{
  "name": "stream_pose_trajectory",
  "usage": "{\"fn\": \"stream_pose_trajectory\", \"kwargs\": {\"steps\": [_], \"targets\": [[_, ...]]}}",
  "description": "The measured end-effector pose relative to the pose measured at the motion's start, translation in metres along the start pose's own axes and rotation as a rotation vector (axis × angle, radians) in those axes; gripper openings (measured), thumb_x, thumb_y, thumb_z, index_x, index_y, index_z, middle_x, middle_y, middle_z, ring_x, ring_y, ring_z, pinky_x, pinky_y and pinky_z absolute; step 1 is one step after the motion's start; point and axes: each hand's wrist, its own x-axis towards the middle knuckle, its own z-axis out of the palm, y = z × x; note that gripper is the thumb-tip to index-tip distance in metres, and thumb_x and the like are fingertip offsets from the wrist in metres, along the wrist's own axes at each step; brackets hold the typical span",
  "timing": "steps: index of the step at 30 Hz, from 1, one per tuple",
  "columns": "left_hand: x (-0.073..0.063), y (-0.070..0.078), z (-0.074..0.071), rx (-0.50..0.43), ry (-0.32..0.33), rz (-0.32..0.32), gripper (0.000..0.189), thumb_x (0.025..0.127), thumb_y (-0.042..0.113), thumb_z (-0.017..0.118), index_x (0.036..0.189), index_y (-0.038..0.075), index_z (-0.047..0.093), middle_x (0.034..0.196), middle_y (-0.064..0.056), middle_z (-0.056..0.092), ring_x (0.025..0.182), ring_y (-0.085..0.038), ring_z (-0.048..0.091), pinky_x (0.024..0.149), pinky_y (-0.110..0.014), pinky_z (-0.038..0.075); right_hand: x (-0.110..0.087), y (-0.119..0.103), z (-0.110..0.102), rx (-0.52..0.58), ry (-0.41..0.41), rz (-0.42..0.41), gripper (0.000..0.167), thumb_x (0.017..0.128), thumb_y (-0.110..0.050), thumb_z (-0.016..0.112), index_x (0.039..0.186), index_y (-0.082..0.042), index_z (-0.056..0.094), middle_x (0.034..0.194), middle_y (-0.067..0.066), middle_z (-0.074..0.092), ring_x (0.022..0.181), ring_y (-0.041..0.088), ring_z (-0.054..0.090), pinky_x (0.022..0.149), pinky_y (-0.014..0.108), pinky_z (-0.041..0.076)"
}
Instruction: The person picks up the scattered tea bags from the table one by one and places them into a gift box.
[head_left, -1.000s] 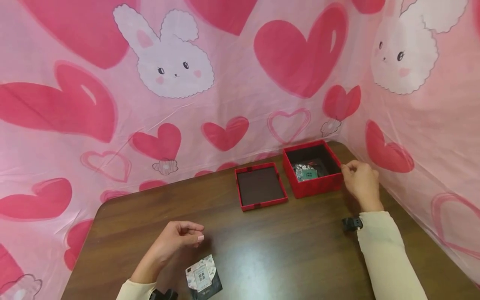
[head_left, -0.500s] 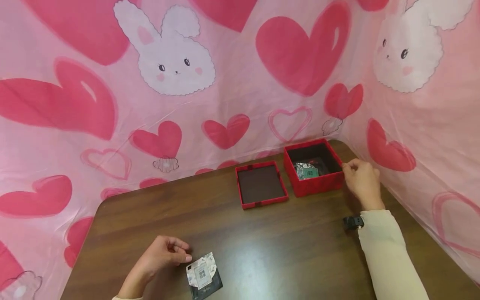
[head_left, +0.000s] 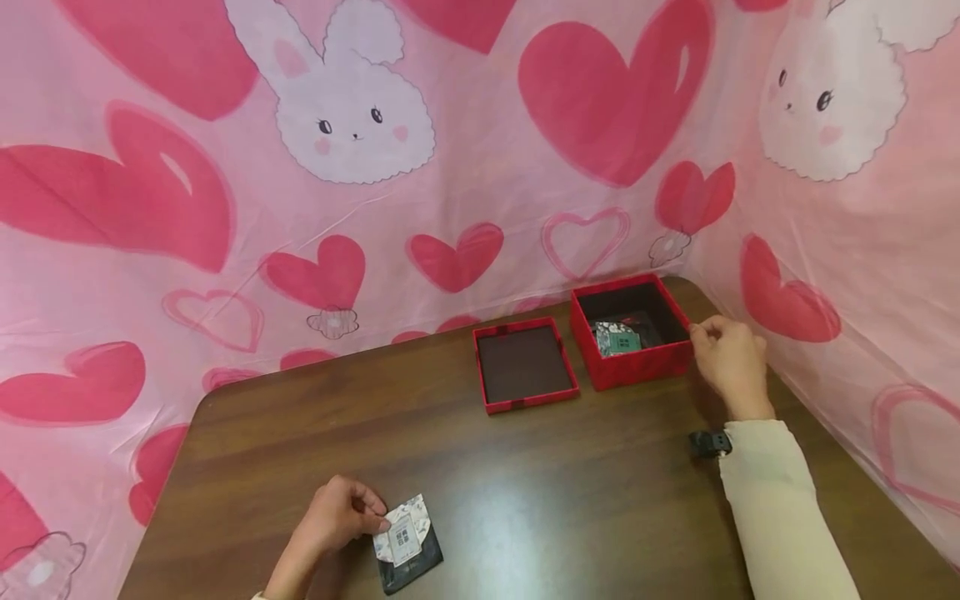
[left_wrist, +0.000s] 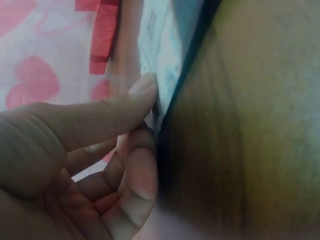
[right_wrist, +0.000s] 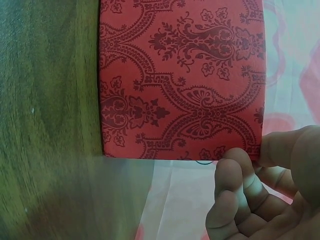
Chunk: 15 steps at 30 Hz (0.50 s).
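Note:
My left hand point(head_left: 339, 518) pinches the upper left edge of a flat sachet point(head_left: 408, 546), white-patterned above and black below, with a pale label. In the left wrist view the thumb lies on the face of the sachet point(left_wrist: 162, 55), fingertips curled at its edge; it looks tilted off the wood. At the back right, my right hand point(head_left: 729, 362) pinches the rim of an uncovered red box point(head_left: 637, 367) at its right corner. The right wrist view shows the patterned red wall of the box point(right_wrist: 190, 85). Inside the box lies a green-and-white sachet point(head_left: 618, 339).
A red lid point(head_left: 525, 367) with a dark inside lies upturned left of the box. Everything stands on a brown wooden table point(head_left: 300, 433). A pink cloth point(head_left: 465, 192) with hearts and rabbits hangs close behind the table and along its right side.
My left hand has come down to the sachet and taken hold of its edge, and the sachet has tilted slightly. My right hand stays at the box rim. The head view has shifted a little.

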Motion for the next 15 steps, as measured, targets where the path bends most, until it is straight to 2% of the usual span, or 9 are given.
{"fn": "stream_pose_trajectory", "kwargs": {"steps": [4, 9, 15], "targets": [[-0.001, 0.005, 0.003, 0.064, 0.029, -0.006, 0.019, 0.069, 0.009, 0.092, 0.069, 0.011, 0.073, 0.064, 0.005, 0.063, 0.061, -0.015, 0.051, 0.054, -0.029, 0.045, 0.000, 0.000, -0.001, 0.010, 0.014, -0.017, 0.028, 0.099, -0.019, 0.057, 0.090, 0.004, 0.070, 0.085, 0.028, 0.067, 0.091, 0.062, 0.050, 0.077, 0.066, 0.039], [0.000, 0.011, 0.005, 0.113, 0.032, -0.013, 0.020, 0.072, 0.007, 0.090, 0.069, 0.010, 0.071, 0.065, 0.004, 0.060, 0.063, -0.016, 0.050, 0.058, -0.031, 0.044, 0.001, -0.001, -0.003, 0.018, 0.021, -0.022, 0.028, 0.099, -0.019, 0.057, 0.090, 0.005, 0.069, 0.086, 0.029, 0.067, 0.093, 0.063, 0.049, 0.080, 0.066, 0.038], [-0.003, 0.017, 0.007, 0.196, 0.039, -0.006, 0.025, 0.078, 0.000, 0.082, 0.065, 0.012, 0.065, 0.061, 0.005, 0.053, 0.059, -0.014, 0.046, 0.053, -0.028, 0.040, 0.000, -0.001, -0.002, 0.016, 0.012, -0.019, 0.029, 0.099, -0.019, 0.056, 0.091, 0.005, 0.070, 0.089, 0.030, 0.067, 0.095, 0.063, 0.049, 0.081, 0.067, 0.038]]}}
